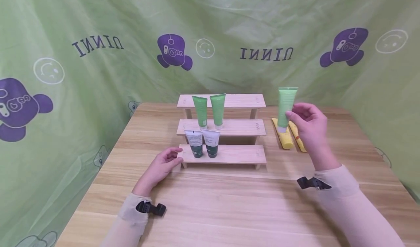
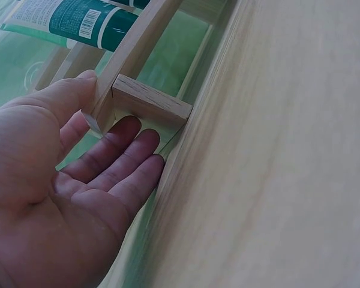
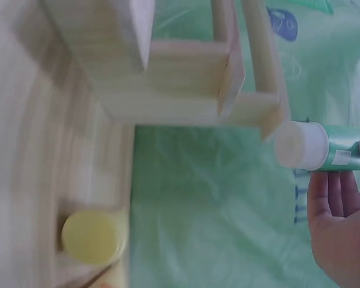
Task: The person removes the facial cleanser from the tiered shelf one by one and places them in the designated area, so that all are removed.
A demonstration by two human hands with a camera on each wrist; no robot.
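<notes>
My left hand (image 1: 163, 163) is at the left end of the lowest step of a three-step wooden shelf (image 1: 239, 154). The thumb and index finger hold that board's end, and the other fingers lie loosely bent by its leg, as the left wrist view shows. In my right hand (image 1: 310, 126) a light green squeeze tube (image 1: 286, 106) is pinched upright, white cap down, in the air right of the shelf. Two green tubes (image 1: 201, 110) stand on the middle step. On the lowest step are two white and dark green tubes (image 1: 211, 143).
Two yellow tubes (image 1: 284, 140) lie on the wooden table (image 1: 223, 207) right of the shelf, below the raised green tube. A green printed curtain (image 1: 249, 17) surrounds the table at the back and sides. The top step (image 1: 241, 101) stands behind the green tubes.
</notes>
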